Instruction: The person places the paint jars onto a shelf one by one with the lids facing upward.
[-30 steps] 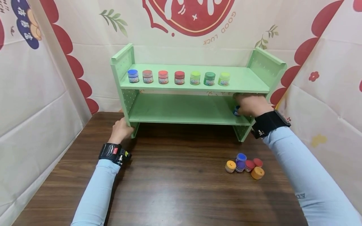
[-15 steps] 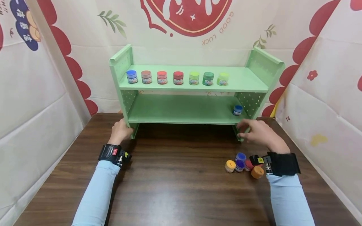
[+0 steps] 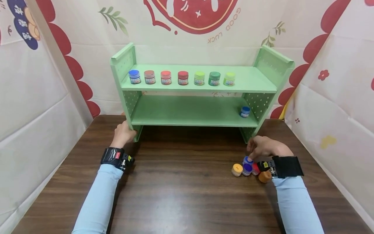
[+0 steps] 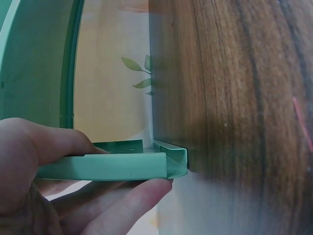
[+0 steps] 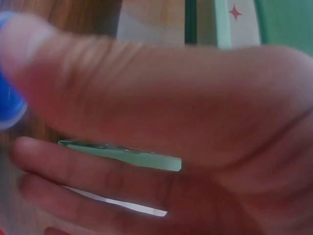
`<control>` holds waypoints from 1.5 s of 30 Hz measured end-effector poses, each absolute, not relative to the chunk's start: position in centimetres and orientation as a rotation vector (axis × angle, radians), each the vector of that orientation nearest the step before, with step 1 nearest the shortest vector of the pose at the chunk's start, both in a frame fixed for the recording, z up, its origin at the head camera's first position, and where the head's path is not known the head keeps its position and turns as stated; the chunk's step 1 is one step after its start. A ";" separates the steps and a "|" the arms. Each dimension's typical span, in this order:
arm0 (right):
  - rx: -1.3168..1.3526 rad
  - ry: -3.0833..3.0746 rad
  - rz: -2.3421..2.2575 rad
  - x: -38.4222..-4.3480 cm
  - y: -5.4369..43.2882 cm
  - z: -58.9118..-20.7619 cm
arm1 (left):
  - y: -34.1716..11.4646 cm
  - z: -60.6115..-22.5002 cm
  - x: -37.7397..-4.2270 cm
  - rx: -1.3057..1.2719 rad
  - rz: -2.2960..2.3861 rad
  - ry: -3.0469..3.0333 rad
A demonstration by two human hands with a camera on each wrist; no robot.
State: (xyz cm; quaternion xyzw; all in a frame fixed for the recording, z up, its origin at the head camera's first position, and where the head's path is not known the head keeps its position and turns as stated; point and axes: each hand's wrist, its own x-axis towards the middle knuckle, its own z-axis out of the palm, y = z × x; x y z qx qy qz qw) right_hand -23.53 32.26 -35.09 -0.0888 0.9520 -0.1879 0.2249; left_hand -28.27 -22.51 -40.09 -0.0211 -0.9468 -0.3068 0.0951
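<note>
A green two-tier shelf (image 3: 193,110) stands on the table. My left hand (image 3: 123,134) grips the foot of its left side panel (image 4: 112,167), thumb on one face and fingers on the other. My right hand (image 3: 267,146) is over a cluster of small paint jars at the table's right. Its thumb (image 5: 29,44) reaches the blue paint jar (image 3: 247,160), and its other visible fingers are extended. Beside that jar are a purple-blue jar (image 3: 247,169), a yellow jar (image 3: 237,170), a red jar (image 3: 255,169) and an orange jar (image 3: 264,176), partly covered by the wrist strap.
Several capped jars line the upper tier, from a blue one (image 3: 134,76) at left to a yellow-green one (image 3: 229,79). A dark blue jar (image 3: 245,111) sits at the lower tier's right end. Printed cloth (image 3: 198,53) hangs behind and beside the brown table (image 3: 175,195).
My right hand has left the dark blue jar on the lower tier and come down toward me to the cluster on the table. The left hand keeps its grip on the shelf.
</note>
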 end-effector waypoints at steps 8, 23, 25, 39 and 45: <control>-0.256 2.675 -0.474 -24.4 31.7 -35.2 | -22.8 -39.8 -28.3 -0.038 -0.893 -2.813; -0.424 2.764 -0.484 -24.6 31.0 -36.4 | -22.7 -40.7 -28.4 -0.029 -0.892 -2.833; -0.430 2.768 -0.483 -24.6 30.9 -36.4 | -22.7 -40.8 -28.4 -0.030 -0.892 -2.832; -0.402 2.760 -0.455 -24.5 30.6 -37.0 | -22.6 -40.3 -28.4 -0.052 -0.898 -2.817; -0.412 2.766 -0.452 -24.4 30.5 -36.7 | -22.5 -40.2 -28.5 -0.048 -0.893 -2.815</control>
